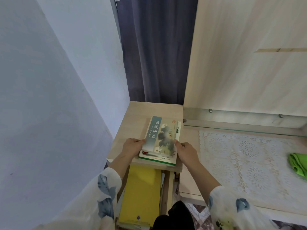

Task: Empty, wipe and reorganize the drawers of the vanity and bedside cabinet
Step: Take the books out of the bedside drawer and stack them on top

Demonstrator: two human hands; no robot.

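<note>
Books (159,138) stacked on the bedside cabinet surface (132,117); top cover grey-green with a flower print. Your left hand (132,146) and right hand (186,151) are apart, each clamped on one side edge of the stack. Drawer (166,188) below, nearer you, stands open with a yellow folder (141,193) and more paper inside, so emptying looks only partly done. Green cloth (297,163) lies well to the right on the lace mat (240,155). Wiping and reorganizing probably remain.

Head-worn wide-angle view, forward and down, close over the bedside cabinet (149,110)
</note>
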